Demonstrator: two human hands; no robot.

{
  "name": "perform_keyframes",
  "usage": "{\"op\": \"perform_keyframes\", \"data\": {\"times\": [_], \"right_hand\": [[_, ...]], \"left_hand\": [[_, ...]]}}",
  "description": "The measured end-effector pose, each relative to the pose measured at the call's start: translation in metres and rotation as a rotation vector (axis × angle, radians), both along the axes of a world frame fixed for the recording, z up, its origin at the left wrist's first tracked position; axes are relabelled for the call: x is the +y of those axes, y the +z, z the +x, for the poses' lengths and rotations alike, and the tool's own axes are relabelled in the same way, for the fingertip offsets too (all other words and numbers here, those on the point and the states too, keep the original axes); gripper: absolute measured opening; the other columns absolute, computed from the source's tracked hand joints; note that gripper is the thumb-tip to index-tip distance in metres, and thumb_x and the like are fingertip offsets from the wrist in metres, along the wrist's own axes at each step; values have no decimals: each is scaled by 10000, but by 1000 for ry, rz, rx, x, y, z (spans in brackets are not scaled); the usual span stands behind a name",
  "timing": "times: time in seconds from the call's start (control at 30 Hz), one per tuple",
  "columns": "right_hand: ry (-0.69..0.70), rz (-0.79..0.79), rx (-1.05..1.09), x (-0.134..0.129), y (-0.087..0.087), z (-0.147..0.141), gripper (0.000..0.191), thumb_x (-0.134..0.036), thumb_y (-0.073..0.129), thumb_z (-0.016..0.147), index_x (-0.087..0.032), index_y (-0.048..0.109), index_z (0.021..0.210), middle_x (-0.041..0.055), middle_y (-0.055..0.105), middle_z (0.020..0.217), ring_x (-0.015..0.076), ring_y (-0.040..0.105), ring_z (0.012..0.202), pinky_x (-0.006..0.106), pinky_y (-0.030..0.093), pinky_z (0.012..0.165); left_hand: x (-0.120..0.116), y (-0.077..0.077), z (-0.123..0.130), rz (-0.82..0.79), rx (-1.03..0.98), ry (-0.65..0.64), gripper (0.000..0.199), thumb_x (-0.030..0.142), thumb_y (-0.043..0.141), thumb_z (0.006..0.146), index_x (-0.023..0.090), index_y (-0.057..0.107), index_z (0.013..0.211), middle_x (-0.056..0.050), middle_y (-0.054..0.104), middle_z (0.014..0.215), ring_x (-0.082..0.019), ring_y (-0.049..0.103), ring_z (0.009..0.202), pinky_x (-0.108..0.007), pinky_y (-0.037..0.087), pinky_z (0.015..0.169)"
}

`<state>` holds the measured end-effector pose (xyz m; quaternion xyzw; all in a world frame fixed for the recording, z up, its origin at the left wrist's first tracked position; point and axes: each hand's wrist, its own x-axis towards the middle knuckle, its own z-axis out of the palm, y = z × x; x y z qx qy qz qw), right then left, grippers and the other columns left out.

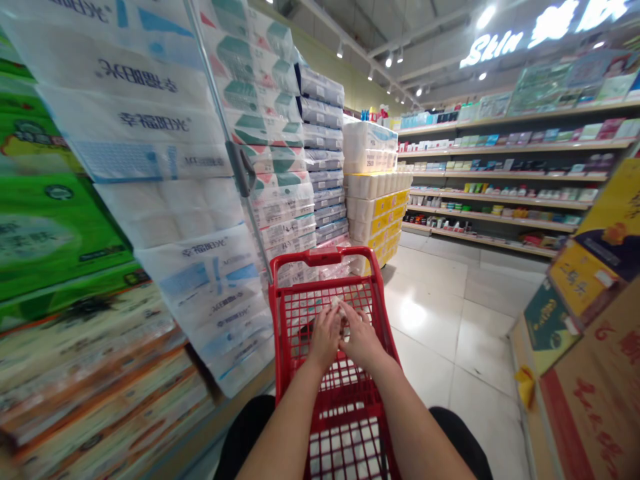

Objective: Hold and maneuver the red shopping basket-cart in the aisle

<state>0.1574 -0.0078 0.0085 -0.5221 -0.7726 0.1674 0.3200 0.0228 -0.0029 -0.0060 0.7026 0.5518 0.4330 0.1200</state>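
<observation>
Both forearms reach forward over a red shopping basket cart (pixel 327 417). My left hand (pixel 326 337) and my right hand (pixel 361 339) come together above its upper grid, fingertips meeting. Between the fingertips there is something small and whitish (pixel 337 305), too small to name. The fingers of each hand are bent inward around it. The cart's red top bar (pixel 325 255) lies beyond the hands, and neither hand touches it.
Tall stacks of wrapped paper packs (pixel 170 133) line the left side, with a grey metal pole (pixel 243 170) in front. Cosmetics shelves (pixel 505 173) stand at the back right. Yellow and green boxes (pixel 583 283) edge the right. Pale floor tiles (pixel 435 320) run between.
</observation>
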Motion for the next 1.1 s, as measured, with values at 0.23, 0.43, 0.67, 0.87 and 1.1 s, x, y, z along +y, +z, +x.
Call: {"op": "perform_keyframes", "data": {"times": [0.23, 0.43, 0.67, 0.87, 1.1], "right_hand": [[-25, 101, 71, 10, -15, -1, 611, -122, 495, 813, -303, 456, 1395, 21, 551, 1349, 267, 447, 1180, 396, 443, 929], [-71, 155, 167, 21, -24, -4, 568, -57, 472, 785, -218, 518, 1327, 88, 598, 1249, 232, 510, 1131, 367, 436, 961], [-89, 134, 135, 18, -21, -3, 548, -85, 464, 808, -201, 494, 1343, 122, 542, 1309, 221, 506, 1175, 360, 427, 970], [-36, 136, -144, -8, -15, -22, 613, -152, 530, 788, -339, 455, 1367, 29, 351, 1510, 295, 244, 1391, 590, 188, 1086], [-87, 242, 69, 17, -14, -3, 398, -129, 477, 833, -231, 623, 1189, 70, 537, 1348, 220, 458, 1229, 389, 365, 1026]], "left_hand": [[-7, 9, 3, -37, 55, 70, 450, 313, 258, 964, 152, 389, 1364, -139, 501, 1374, -202, 503, 1231, -392, 432, 1013], [-49, 23, 4, -218, 665, 285, 330, 267, 327, 927, 174, 623, 1037, -121, 636, 1076, -265, 572, 1035, -456, 432, 909], [-67, 5, 7, -313, 785, 264, 418, 394, 328, 940, 239, 610, 1206, -107, 468, 1426, -324, 341, 1343, -578, 286, 1048], [-56, 13, 3, -382, 791, 206, 429, 195, 345, 890, 235, 582, 1245, -138, 544, 1322, -284, 455, 1212, -565, 356, 971], [-53, 15, 0, -305, 705, 204, 371, 256, 338, 912, 249, 691, 1023, -118, 585, 1239, -279, 475, 1149, -572, 355, 946]]}}
